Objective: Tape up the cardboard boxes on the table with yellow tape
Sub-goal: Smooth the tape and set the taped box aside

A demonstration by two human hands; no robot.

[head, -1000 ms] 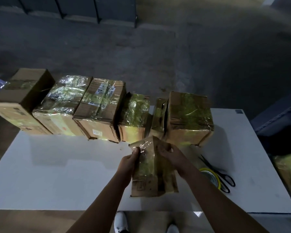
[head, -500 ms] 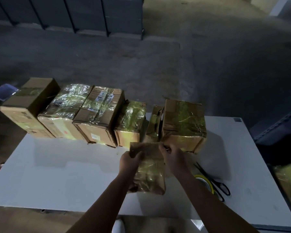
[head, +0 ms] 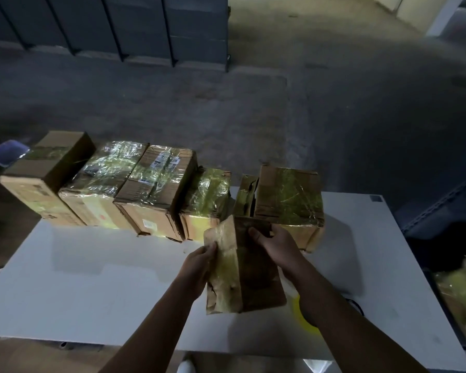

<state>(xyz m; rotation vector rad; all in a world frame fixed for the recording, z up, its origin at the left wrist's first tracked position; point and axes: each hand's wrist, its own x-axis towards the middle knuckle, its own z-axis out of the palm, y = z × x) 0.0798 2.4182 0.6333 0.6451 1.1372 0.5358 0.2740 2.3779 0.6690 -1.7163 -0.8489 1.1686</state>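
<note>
both forearms rise from six o'clock and meet over the white table (head: pixel 92 292), holding a small cardboard box (head: pixel 242 267) tilted above it near the middle of the view. the left hand (head: pixel 197 265) grips the box's nine o'clock side, thumb laid on the front face and fingers hidden behind. the right hand (head: pixel 277 246) clasps the top corner at one o'clock, fingers curled over the edge and wrist bent down. the box is narrow and tall, its cardboard soft and creased; the left face is glossy with yellowish tape and torn near the bottom corner, the right face dull brown in shadow. a roll of yellow tape (head: pixel 304 316) lies flat on the table at four o'clock from the box, mostly hidden under the right forearm. along the table's far edge, from ten to one o'clock, stands a row of boxes (head: pixel 156 189), most wrapped in crinkled, shiny yellow tape; the leftmost box (head: pixel 46 173) shows mostly plain cardboard.
</note>
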